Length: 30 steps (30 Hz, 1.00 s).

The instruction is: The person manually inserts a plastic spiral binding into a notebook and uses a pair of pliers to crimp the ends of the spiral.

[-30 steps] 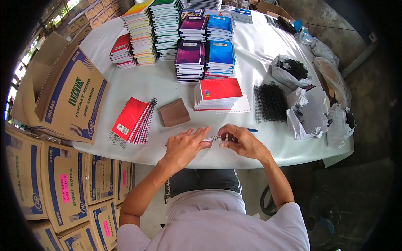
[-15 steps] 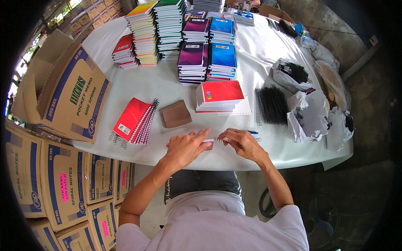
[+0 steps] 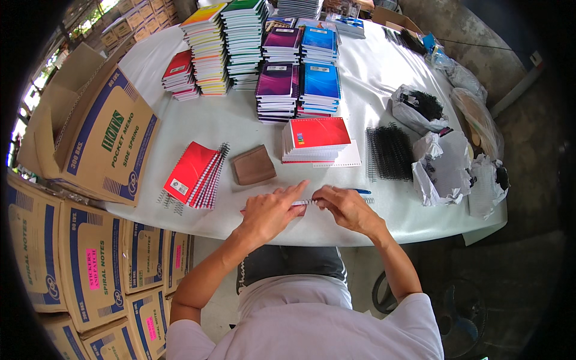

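Near the table's front edge, my left hand [image 3: 271, 213] grips a small notebook [image 3: 297, 209] that is mostly hidden under it, thumb and fingers on either side. My right hand [image 3: 347, 208] pinches a dark spiral wire [image 3: 311, 202] whose free end meets the notebook's right end. How far the wire passes into the holes is too small to tell. Beyond my hands lies a brown block [image 3: 254, 165]. To its left, red spiral notebooks [image 3: 193, 173] are fanned out. A stack of red-covered notebooks [image 3: 317, 133] without visible wire stands ahead, beside a white punched sheet [image 3: 345, 155].
Black spiral wires [image 3: 389, 153] lie in a pile at right, near torn paper wrappings [image 3: 443, 165] holding more. A blue pen [image 3: 363, 191] rests by my right hand. Tall notebook stacks [image 3: 243, 45] stand at the back. An open carton [image 3: 108, 135] sits at left, above stacked cartons [image 3: 90, 264].
My right hand has moved slightly left, bringing the spiral wire closer against the notebook's end. My left hand keeps its hold in nearly the same place.
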Each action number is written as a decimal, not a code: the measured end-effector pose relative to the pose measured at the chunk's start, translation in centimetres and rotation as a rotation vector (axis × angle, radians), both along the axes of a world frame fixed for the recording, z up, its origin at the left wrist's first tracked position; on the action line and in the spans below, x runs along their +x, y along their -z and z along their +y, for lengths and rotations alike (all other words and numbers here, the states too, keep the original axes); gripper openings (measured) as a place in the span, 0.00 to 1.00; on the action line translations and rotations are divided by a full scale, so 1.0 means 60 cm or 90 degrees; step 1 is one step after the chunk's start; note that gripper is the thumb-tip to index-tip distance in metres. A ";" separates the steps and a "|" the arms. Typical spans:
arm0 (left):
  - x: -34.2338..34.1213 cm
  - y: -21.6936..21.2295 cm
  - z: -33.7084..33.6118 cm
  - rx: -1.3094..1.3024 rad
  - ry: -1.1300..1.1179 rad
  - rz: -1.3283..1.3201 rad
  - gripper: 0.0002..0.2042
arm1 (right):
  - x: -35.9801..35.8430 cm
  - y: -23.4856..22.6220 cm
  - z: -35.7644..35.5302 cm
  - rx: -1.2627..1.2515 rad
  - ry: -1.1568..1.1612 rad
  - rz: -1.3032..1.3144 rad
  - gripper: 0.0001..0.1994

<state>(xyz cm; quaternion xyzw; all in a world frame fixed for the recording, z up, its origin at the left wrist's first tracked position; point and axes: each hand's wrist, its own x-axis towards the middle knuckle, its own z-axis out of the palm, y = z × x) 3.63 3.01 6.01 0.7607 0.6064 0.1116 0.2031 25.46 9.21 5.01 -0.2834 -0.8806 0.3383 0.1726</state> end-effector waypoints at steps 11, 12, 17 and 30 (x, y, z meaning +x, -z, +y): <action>-0.013 0.005 -0.022 -0.028 0.137 0.063 0.21 | -0.015 -0.026 0.009 -0.156 -0.121 -0.004 0.15; -0.017 0.000 -0.028 -0.037 0.161 0.063 0.21 | -0.018 -0.024 0.028 -0.245 -0.136 0.041 0.17; -0.020 0.022 -0.057 0.058 0.210 0.086 0.22 | -0.146 0.041 0.086 0.094 -0.063 -0.013 0.13; -0.054 0.038 -0.073 0.318 0.137 0.103 0.29 | -0.124 0.030 0.082 -0.157 -0.106 0.086 0.28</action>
